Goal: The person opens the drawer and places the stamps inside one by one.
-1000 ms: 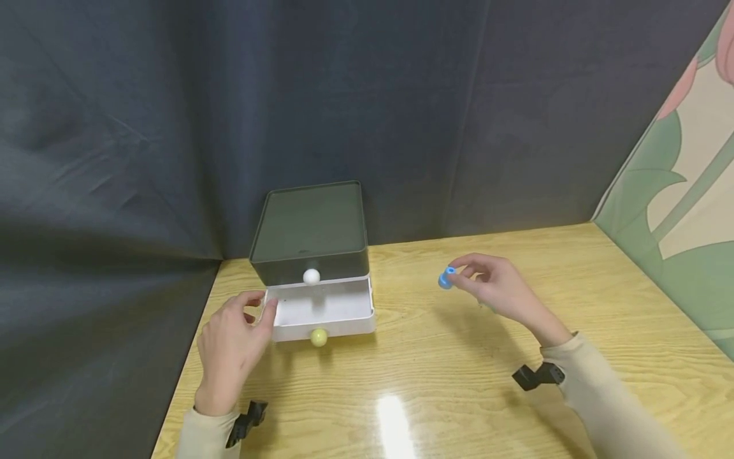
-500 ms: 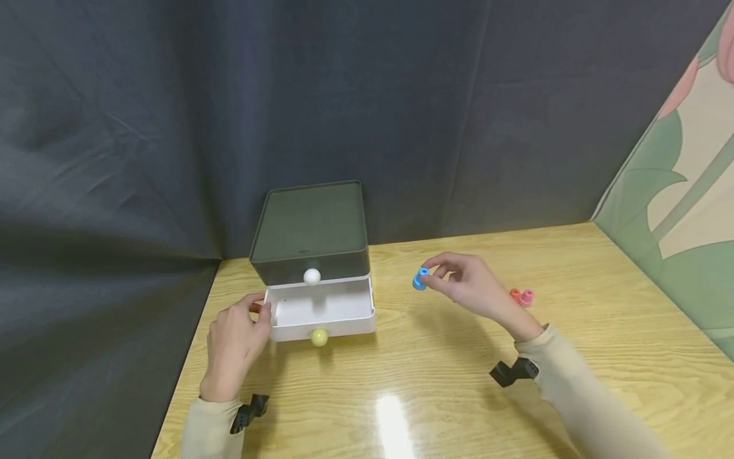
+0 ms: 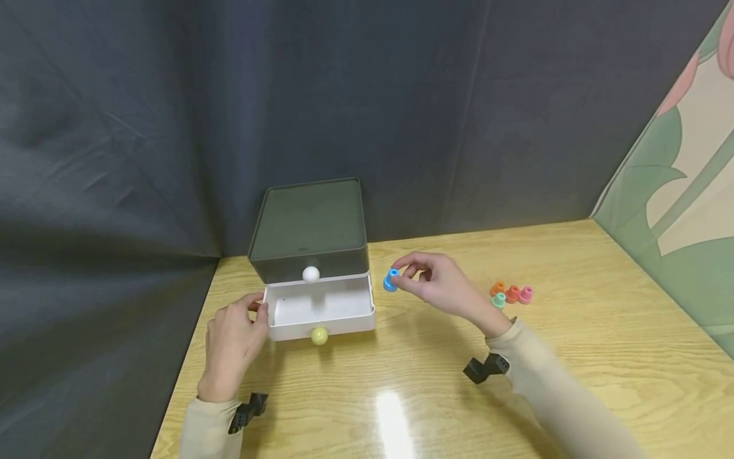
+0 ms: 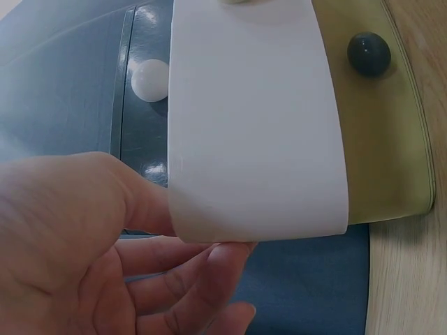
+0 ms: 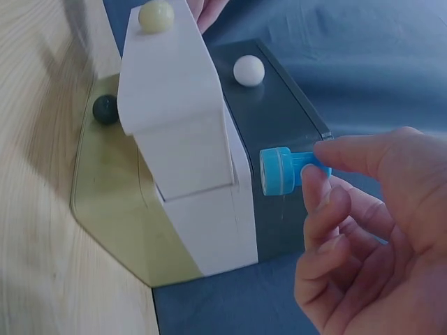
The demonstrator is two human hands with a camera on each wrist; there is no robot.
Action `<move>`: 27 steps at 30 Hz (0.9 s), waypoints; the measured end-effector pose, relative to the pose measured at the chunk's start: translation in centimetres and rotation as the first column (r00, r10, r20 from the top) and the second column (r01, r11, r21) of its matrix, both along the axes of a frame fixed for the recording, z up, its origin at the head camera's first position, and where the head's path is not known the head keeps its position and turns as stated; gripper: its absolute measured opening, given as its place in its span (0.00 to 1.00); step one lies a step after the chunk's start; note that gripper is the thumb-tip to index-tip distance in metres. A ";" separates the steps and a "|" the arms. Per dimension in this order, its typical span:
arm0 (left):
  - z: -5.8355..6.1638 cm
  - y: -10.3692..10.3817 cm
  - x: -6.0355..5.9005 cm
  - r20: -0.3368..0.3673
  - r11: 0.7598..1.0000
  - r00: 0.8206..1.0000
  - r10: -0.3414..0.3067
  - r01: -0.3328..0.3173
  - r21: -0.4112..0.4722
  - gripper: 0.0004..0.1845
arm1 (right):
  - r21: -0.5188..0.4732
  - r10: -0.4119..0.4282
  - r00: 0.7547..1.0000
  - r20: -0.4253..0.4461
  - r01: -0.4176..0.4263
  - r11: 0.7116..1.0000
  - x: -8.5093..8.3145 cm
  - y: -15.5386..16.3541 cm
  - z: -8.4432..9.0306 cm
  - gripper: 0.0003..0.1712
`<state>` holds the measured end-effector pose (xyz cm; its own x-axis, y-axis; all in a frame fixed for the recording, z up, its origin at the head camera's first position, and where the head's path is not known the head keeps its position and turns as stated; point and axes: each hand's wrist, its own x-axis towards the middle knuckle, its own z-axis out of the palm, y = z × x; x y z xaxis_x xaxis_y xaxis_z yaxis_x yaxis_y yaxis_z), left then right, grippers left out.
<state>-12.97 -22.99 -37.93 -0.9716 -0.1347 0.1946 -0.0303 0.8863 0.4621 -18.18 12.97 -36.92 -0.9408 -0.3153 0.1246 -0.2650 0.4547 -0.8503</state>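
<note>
My right hand (image 3: 438, 285) pinches a small blue stamp (image 3: 391, 280) between thumb and index finger, just right of the pulled-out white drawer (image 3: 321, 329). In the right wrist view the stamp (image 5: 279, 171) shows a wide round base and a narrower handle. The drawer has a yellow knob (image 3: 319, 336) and a bare white floor. At its left wall my left hand (image 3: 232, 344) pinches the edge; in the left wrist view the thumb is partly hidden behind the white drawer (image 4: 255, 125) and the fingers touch its side.
Above the white drawer sits a dark green top drawer with a white knob (image 3: 311, 275); an olive drawer (image 5: 119, 202) with a dark knob is below. Several coloured stamps (image 3: 512, 294) stand on the wooden table (image 3: 459, 408) at right. A dark curtain (image 3: 418, 121) hangs behind.
My right hand has carried the blue stamp left, close to the drawer, uncovering several stamps on the table. My left hand has closed in on the drawer's left wall.
</note>
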 end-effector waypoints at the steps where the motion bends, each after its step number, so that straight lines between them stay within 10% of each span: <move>1: 0.0 0.0 0.0 -0.001 1.000 1.000 -0.001 0.001 -0.003 0.20 | -0.007 0.004 1.000 -0.005 -0.004 1.000 0.0 -0.3 0.0 0.13; 27: 0.2 0.1 0.2 -0.041 0.997 0.999 -0.025 0.022 -0.073 0.18 | -0.025 0.182 0.983 0.009 -0.182 0.983 -0.4 -7.6 1.1 0.09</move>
